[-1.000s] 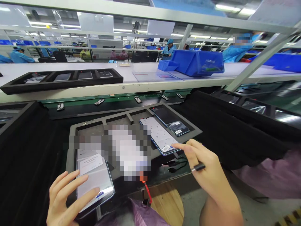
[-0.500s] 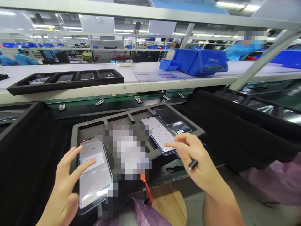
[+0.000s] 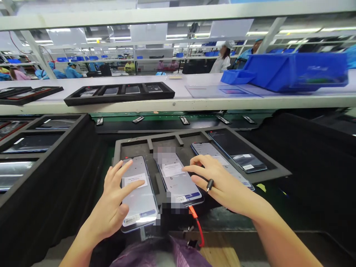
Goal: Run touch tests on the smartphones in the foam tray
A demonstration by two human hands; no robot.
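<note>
My left hand (image 3: 109, 209) is open with fingers spread over the leftmost smartphone (image 3: 140, 204), its index finger at a white pop-up on the lit screen. My right hand (image 3: 222, 183) points its index finger at a similar pop-up on the second smartphone (image 3: 175, 185). Tucked between that hand's fingers is a small black cable plug (image 3: 209, 184). A red cable (image 3: 200, 230) meets the second phone's lower end. The third smartphone (image 3: 205, 149), also lit, is partly hidden behind my right hand. A dark-screened smartphone (image 3: 226, 142) lies at the right of the grey foam tray (image 3: 275, 168).
Black cloth (image 3: 306, 148) drapes to the right. At the left stands another tray (image 3: 59, 139) of phones. Small parts (image 3: 184, 120) lie along a dark strip behind. The white shelf above carries a black tray (image 3: 119, 97) and blue bins (image 3: 269, 72). People work in the background.
My right hand has moved from the third phone to the second one's screen. A pop-up now shows on the second phone. The left hand stays over the leftmost phone; the view has swung right.
</note>
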